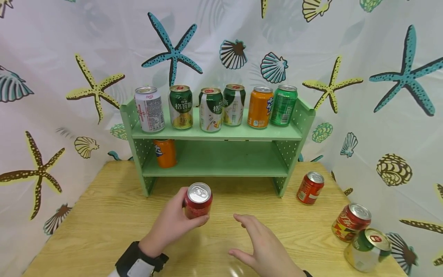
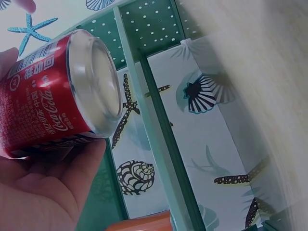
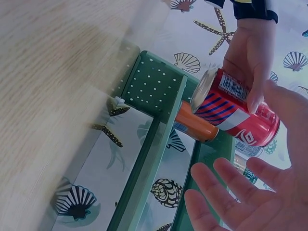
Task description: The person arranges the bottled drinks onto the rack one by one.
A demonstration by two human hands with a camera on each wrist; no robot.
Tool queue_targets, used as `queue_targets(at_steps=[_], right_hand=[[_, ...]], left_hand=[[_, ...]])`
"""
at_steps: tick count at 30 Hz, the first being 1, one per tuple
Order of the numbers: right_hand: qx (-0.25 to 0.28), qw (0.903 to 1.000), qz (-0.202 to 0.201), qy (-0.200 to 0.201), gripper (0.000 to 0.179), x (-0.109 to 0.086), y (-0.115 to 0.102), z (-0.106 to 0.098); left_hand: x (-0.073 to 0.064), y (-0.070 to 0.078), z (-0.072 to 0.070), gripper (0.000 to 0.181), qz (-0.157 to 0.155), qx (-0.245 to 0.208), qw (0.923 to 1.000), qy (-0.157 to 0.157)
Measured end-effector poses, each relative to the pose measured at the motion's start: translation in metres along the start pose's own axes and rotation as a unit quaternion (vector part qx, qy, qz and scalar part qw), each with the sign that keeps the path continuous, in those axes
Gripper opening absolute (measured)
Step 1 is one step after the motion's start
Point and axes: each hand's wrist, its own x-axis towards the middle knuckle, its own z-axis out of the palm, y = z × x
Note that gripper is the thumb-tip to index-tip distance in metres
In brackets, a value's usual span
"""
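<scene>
My left hand [image 1: 176,221] grips a red Coca-Cola can [image 1: 198,206] above the table, its silver top facing up in the head view. In the left wrist view the can's printed side and silver bottom show close up. To the right of that can, my right hand [image 1: 261,246] hovers with fingers spread and holds nothing; in the right wrist view its palm faces the can. Ahead stands a green two-tier shelf [image 1: 221,135]. An orange can [image 1: 165,154] sits at the left of its lower tier.
Along the upper tier stand a white can [image 1: 149,109], green-and-white cans [image 1: 211,109], an orange can [image 1: 260,107] and a green can [image 1: 283,105]. On the table's right side are two red cans [image 1: 310,188] and a green-and-white can [image 1: 367,250]. Patterned cloth [image 1: 221,23] hangs behind.
</scene>
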Motion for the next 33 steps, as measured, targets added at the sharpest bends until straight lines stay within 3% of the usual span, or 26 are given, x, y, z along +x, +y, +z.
queue_targets(at_steps=[8, 28, 33], right_hand=[[0.001, 0.9999, 0.008, -0.007, 0.076, -0.002, 0.000, -0.001], [-0.006, 0.9999, 0.013, 0.003, 0.073, -0.004, 0.001, -0.001], [-0.003, 0.9997, 0.022, -0.002, 0.072, -0.004, 0.000, -0.002]], left_hand=[[0.013, -0.001, -0.004, 0.072, 0.022, -0.002, 0.9997, -0.008], [0.048, -0.004, -0.010, 0.075, -0.003, 0.023, 0.9994, 0.023], [0.057, -0.005, -0.011, 0.076, 0.003, 0.026, 0.9992, 0.030]])
